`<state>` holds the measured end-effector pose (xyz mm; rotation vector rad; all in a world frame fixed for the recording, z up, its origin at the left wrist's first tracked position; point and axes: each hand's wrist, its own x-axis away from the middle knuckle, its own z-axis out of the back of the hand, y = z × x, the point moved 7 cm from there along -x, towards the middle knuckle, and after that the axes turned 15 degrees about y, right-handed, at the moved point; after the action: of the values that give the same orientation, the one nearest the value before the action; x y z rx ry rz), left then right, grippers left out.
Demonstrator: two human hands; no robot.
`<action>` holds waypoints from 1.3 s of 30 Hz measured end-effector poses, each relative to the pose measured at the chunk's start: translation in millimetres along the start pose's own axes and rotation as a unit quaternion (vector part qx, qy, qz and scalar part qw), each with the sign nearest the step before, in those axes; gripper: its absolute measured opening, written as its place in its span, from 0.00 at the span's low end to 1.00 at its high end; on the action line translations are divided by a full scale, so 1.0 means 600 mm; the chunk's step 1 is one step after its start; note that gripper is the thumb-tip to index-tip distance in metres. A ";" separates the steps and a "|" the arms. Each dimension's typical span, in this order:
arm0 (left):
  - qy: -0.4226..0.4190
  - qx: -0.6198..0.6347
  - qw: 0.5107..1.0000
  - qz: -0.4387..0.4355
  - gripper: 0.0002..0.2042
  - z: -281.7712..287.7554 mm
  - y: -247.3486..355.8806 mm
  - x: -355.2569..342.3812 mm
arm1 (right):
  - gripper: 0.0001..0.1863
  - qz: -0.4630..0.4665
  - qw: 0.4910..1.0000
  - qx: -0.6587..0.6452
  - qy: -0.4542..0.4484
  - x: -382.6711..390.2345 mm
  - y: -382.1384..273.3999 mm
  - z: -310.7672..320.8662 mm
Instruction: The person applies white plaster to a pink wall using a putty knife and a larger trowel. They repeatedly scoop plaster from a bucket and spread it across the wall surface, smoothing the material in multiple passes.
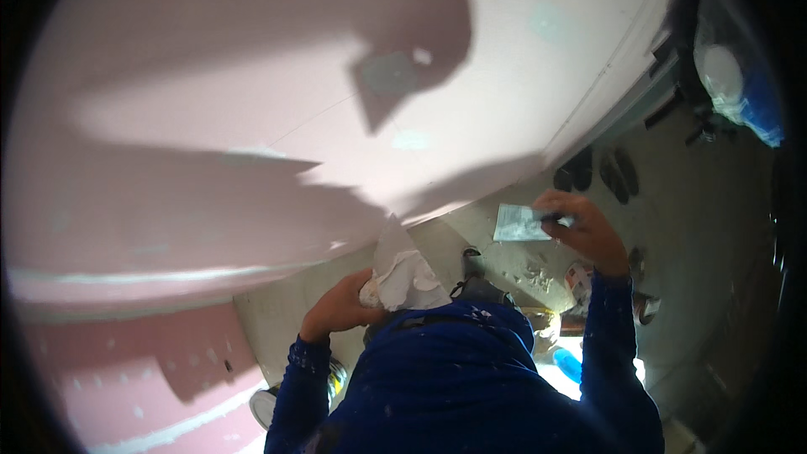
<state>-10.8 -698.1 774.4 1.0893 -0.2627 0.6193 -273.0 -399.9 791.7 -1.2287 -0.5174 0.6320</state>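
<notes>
My left hand [343,309] is closed on the side of a pale flat plate with a pointed corner, probably a plasterer's hawk [393,242]. A thick heap of white joint compound [405,279] covers the hawk's near part. Its grip is hidden. In my right hand [593,234] is a putty knife [519,224] with a wide, whitish blade pointing left, its dark handle between my fingers. The knife is apart from both the hawk and the pink wallboard [210,109] ahead, which bears white filled spots and shadows of me.
A second pink wallboard [202,353] stands at lower left, near a round bucket [263,409]. Shoes [619,175] lie on the floor at right. Containers [580,279] and a bright lamp-lit patch are by my right forearm. A clear plastic bag [730,76] is at upper right.
</notes>
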 end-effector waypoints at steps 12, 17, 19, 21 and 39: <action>-0.023 -0.058 0.990 0.123 0.25 0.136 -0.138 0.010 | 0.41 -0.168 0.911 -0.222 0.304 -0.072 0.440 -0.469; -0.044 -0.149 0.978 0.138 0.21 0.186 -0.158 -0.001 | 0.49 -0.111 0.875 -0.247 0.402 -0.137 0.411 -0.586; -0.049 -0.176 0.969 0.166 0.22 0.201 -0.178 0.002 | 0.52 -0.071 0.867 -0.209 0.446 -0.151 0.387 -0.589; -0.052 -0.174 0.972 0.149 0.22 0.214 -0.189 -0.001 | 0.52 -0.065 0.849 -0.227 0.472 -0.165 0.379 -0.592; -0.087 -0.183 0.968 0.147 0.25 0.256 -0.233 -0.003 | 0.47 -0.148 0.805 -0.293 0.493 -0.212 0.406 -0.596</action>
<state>84.7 -879.3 739.2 0.7507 -0.6741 0.7051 -163.8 -685.3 460.0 -1.8050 0.0186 -0.5184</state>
